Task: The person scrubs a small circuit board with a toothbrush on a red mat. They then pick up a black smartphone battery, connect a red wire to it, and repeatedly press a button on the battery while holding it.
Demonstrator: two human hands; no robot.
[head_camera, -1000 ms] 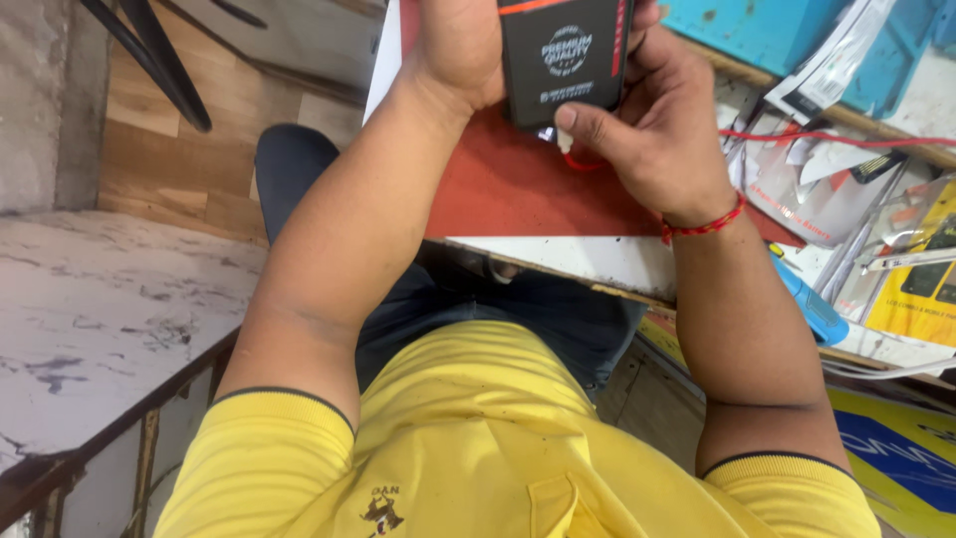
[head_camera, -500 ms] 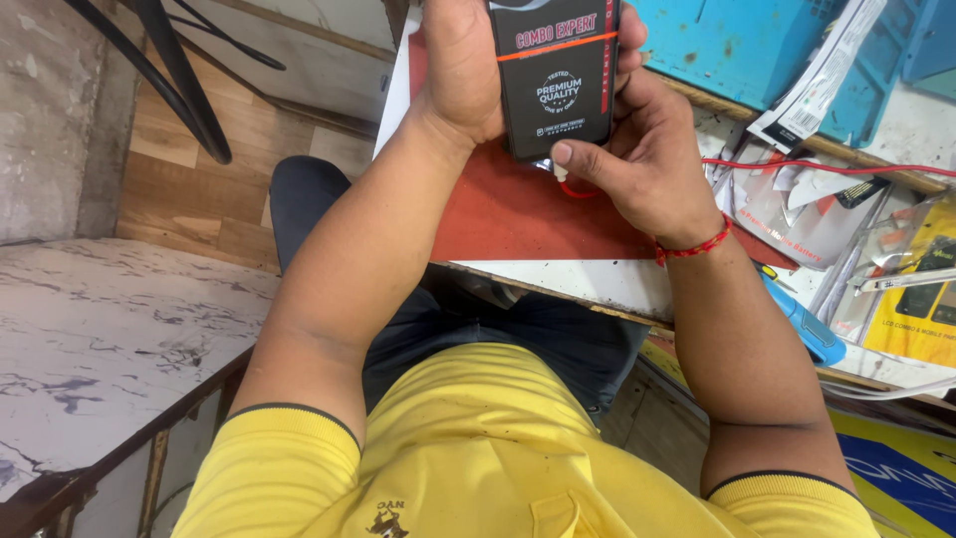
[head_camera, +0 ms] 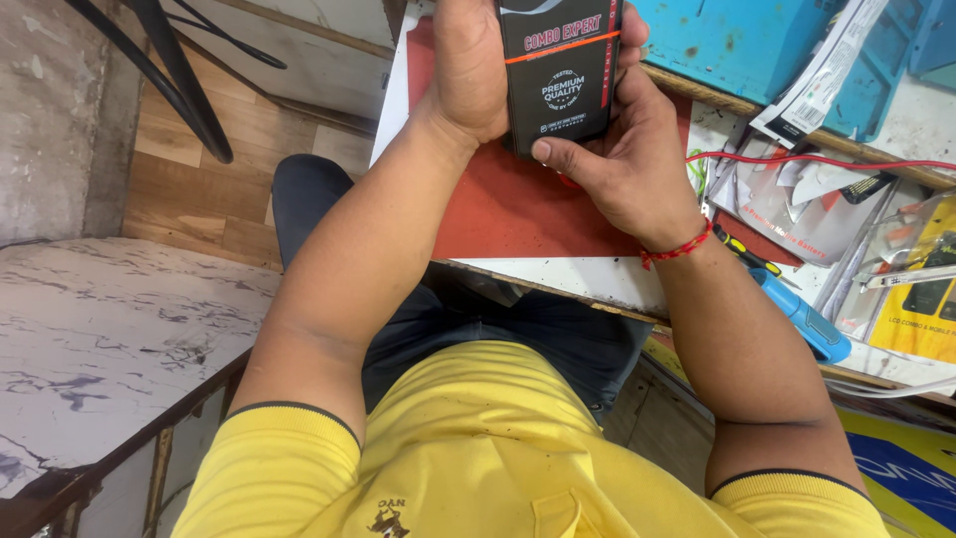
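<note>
A flat black box (head_camera: 560,70) with white and red print and an orange stripe is held upright over a red mat (head_camera: 508,204) on the workbench. My left hand (head_camera: 468,65) grips its left side. My right hand (head_camera: 622,149) holds its right side, thumb pressed along the box's lower edge. A red thread bracelet (head_camera: 677,249) circles my right wrist. The top of the box is cut off by the frame's upper edge.
The white bench edge (head_camera: 588,284) runs under the mat. To the right lie a blue-handled tool (head_camera: 802,319), a red wire (head_camera: 827,159), plastic packets (head_camera: 807,209), a yellow box (head_camera: 921,299) and a blue case (head_camera: 737,45). A marbled grey surface (head_camera: 110,339) sits at left.
The view has tilted so the box and both hands sit lower in frame, showing more of the box. Both hands keep their grip on it.
</note>
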